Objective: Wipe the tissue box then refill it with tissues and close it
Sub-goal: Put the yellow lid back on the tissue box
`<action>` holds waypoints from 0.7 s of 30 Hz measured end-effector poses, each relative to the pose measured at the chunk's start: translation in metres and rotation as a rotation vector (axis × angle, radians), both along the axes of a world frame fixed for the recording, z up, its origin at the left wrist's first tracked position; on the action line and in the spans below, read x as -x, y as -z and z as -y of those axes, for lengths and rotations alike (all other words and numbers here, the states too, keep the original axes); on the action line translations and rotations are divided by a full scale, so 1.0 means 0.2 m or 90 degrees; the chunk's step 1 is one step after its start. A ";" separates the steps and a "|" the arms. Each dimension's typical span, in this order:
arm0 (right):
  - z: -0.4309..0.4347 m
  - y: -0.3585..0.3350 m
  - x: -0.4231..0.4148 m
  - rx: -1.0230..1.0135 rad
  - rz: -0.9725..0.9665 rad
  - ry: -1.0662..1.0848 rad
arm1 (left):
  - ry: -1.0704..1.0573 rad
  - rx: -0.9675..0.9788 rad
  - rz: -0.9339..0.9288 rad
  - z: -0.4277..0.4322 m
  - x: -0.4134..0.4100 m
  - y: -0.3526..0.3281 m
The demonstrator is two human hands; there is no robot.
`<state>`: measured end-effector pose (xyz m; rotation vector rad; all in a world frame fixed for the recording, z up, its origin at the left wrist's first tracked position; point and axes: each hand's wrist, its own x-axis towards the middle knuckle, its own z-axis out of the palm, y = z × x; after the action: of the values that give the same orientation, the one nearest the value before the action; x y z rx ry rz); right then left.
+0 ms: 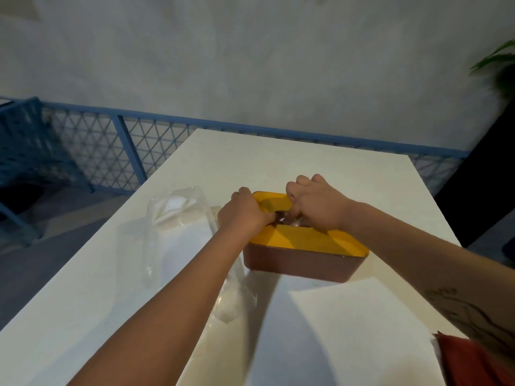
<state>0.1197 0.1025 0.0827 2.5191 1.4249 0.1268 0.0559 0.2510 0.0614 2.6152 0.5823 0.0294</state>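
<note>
A brown tissue box (301, 264) with a yellow lid (306, 240) sits on the white table (320, 324), lid on top. My left hand (245, 211) and my right hand (317, 206) meet over the slot in the lid's middle. Their fingertips pinch a bit of white tissue (284, 219) at that slot. Most of the slot is hidden by my fingers. To the left of the box lies a clear plastic wrapper (172, 218), crumpled and open.
A red cloth (473, 363) lies at the table's near right corner. A blue mesh fence (117, 151) runs behind the table, with a grey wall beyond. A green plant (501, 62) and a dark panel stand at the far right.
</note>
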 end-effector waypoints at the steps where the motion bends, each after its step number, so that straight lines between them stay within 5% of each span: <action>1: -0.01 0.01 -0.02 0.003 0.008 -0.019 | -0.002 0.002 0.001 0.00 0.00 0.00; 14: 0.00 0.09 -0.12 -0.028 -0.078 -0.125 | -0.010 0.005 -0.003 0.00 -0.01 0.01; 21: 0.08 0.00 -0.11 -0.154 -0.272 0.012 | 0.002 0.006 -0.009 -0.01 -0.01 0.02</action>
<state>0.1411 0.0875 0.0823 2.8826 1.6187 -0.2769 0.0571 0.2535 0.0577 2.6091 0.5812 0.0066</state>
